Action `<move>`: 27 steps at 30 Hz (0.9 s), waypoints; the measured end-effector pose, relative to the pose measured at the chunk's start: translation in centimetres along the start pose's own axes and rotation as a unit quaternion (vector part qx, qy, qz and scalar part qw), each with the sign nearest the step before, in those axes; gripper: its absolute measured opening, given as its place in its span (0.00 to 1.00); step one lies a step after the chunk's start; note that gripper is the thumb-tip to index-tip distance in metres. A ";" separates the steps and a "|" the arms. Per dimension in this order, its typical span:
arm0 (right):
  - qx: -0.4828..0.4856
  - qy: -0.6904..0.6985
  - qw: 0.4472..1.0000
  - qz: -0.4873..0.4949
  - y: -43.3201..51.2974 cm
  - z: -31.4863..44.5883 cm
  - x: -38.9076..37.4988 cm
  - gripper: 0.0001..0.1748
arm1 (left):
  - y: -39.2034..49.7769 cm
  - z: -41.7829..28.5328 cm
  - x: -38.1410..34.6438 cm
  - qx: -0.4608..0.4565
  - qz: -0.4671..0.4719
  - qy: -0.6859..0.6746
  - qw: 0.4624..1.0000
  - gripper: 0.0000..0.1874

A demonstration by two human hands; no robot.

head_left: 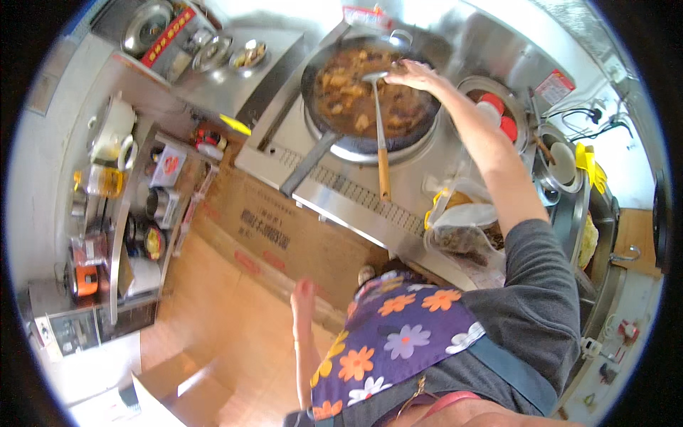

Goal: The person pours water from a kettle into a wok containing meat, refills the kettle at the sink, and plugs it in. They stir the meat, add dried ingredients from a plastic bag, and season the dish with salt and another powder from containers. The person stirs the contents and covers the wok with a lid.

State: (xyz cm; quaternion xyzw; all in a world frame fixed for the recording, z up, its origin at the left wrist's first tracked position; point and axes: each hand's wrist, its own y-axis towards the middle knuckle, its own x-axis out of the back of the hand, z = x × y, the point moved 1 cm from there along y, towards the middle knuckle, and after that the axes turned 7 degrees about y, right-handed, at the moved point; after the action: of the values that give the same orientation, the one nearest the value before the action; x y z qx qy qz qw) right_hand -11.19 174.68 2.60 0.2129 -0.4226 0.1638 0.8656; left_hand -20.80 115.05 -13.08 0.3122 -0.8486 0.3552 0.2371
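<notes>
My right hand (pixel 413 74) reaches over the far right part of a large wok (pixel 312 155) on a steel stove. Its fingers are close to the head of a long ladle (pixel 380 128), and whether they pinch anything is too blurred to see. The ladle rests across the wok, its wooden handle lying over the stove's front. Brown stew with chunks (pixel 347 91) fills the wok, and the wok's long handle points toward me. Down at my left side hangs my left hand (pixel 303 293), blurred and apart from any object, its fingers hard to make out.
An open plastic bag of dark dried food (pixel 461 240) sits right of the ladle handle. Behind my right arm stands a basin with red-lidded containers (pixel 493 107). Yellow gloves (pixel 589 165) hang by the sink. A small food bowl (pixel 248 56) and shelves (pixel 120 224) are left.
</notes>
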 end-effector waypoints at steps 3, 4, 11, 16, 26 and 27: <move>-0.004 0.037 0.998 0.049 0.1 -0.1 -0.3 0.27 | 5.4 -2.0 -3.2 -0.046 -0.015 -0.005 0.999 0.18; 0.011 0.121 0.987 0.104 -0.1 0.1 -0.3 0.27 | 7.0 -1.8 -4.5 -0.060 -0.042 -0.032 0.997 0.17; 0.149 -0.068 0.984 0.071 -7.4 2.4 7.5 0.14 | 18.5 2.1 -12.8 -0.049 -0.026 -0.001 0.998 0.36; 0.174 0.010 0.985 0.012 -19.8 2.5 15.5 0.13 | 23.5 2.6 -13.7 -0.073 0.009 0.028 0.997 0.37; -0.169 0.118 0.940 -0.271 -45.2 -5.4 25.5 0.12 | 23.8 1.4 -14.4 -0.198 -0.074 0.116 0.971 0.20; -0.193 0.141 0.924 -0.298 -46.6 -5.7 26.0 0.12 | 23.8 1.4 -14.5 -0.206 -0.082 0.116 0.968 0.20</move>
State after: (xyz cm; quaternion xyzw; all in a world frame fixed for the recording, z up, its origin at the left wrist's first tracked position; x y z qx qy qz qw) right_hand 29.47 140.41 9.54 0.1321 -0.2366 -0.1582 0.9495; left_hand -27.64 132.41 -33.83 0.2819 -0.8416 0.1857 0.4215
